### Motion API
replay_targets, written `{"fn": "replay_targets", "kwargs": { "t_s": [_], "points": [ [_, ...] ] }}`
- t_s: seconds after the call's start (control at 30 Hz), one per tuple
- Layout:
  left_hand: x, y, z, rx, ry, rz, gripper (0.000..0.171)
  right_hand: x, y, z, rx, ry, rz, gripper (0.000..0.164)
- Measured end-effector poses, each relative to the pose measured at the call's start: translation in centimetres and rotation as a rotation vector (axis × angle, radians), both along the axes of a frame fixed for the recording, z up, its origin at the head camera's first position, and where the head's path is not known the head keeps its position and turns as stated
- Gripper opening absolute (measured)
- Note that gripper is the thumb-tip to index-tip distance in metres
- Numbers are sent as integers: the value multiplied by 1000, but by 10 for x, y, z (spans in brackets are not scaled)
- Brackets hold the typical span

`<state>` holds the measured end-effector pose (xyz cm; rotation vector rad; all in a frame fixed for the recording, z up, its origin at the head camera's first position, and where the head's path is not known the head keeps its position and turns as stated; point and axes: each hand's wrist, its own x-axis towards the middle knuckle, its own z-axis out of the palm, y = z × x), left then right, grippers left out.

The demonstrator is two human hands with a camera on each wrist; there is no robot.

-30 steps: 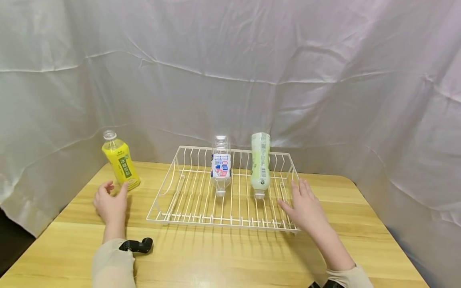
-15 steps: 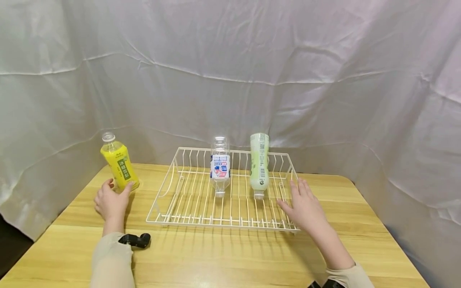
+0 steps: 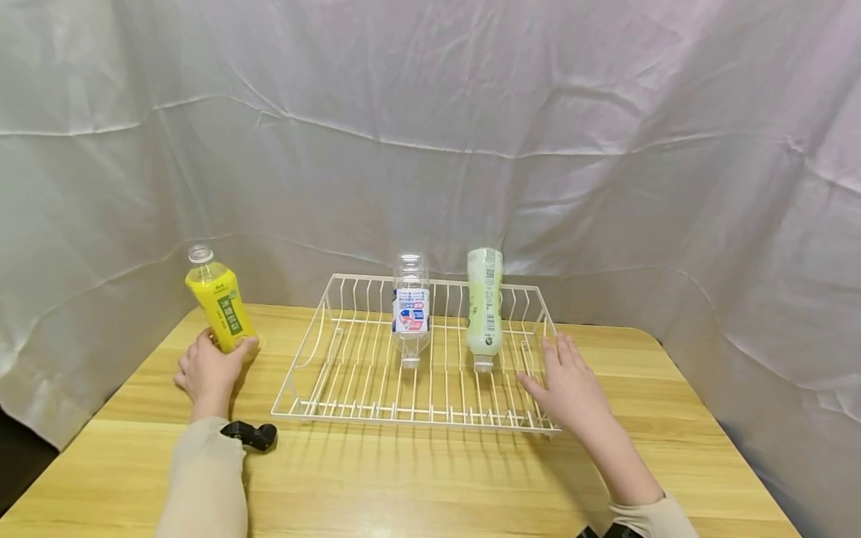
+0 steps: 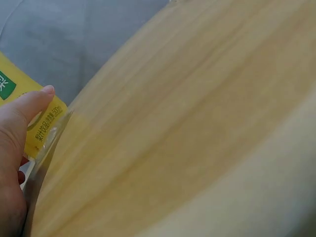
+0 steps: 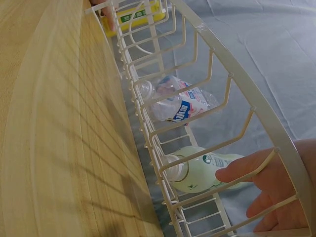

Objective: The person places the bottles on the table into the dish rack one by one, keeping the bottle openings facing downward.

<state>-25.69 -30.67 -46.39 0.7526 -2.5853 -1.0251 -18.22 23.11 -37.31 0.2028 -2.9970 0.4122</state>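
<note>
Gripping the low part of the yellow bottle point(image 3: 225, 302), the left hand point(image 3: 210, 373) is now seen closer in than 1 second ago, when its fingers were held open just in front of it. The thumb is laid across the front of the label, and the other fingers are bent around the far side, so the bottle is pinched between them; their tips are mostly hidden. The yellow bottle is still found on the table point(image 3: 377, 486), to the left of the white wire rack point(image 5: 261, 111). The right hand point(image 3: 575, 388) is kept where it was, at the right end of the rack, with its fingers straight and near each other and its thumb spread out; how hard the wires are touched, if at all, cannot be told. The 2 bottles in the rack have not been moved: the clear bottle point(image 3: 411, 317) and the pale green bottle point(image 3: 484, 306) are set with their necks down and toward the front. The table top is made of pale yellow wood, striped with grain, and thin shadows are cast on it by the wires. The back and the sides are hung with shiny gray cloth point(image 3: 430, 149), marked by folds and creases.
</note>
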Motion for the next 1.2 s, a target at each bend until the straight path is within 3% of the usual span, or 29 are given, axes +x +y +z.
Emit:
{"fn": "replay_targets", "kwargs": {
  "t_s": [0.3, 0.57, 1.03, 1.2],
  "points": [
    [-1, -1, 0, -9, -6, -11, 99, 2, -2, 2, 2, 3, 0, 83],
    [1, -2, -1, 1, 17, 17, 101, 3, -2, 2, -2, 13, 4, 84],
    [2, -1, 0, 125, 141, 97, 97, 1, -1, -1, 0, 11, -5, 82],
    [5, 0, 6, 117, 173, 94, 95, 2, -2, 0, -3, 3, -4, 83]
  ]
}}
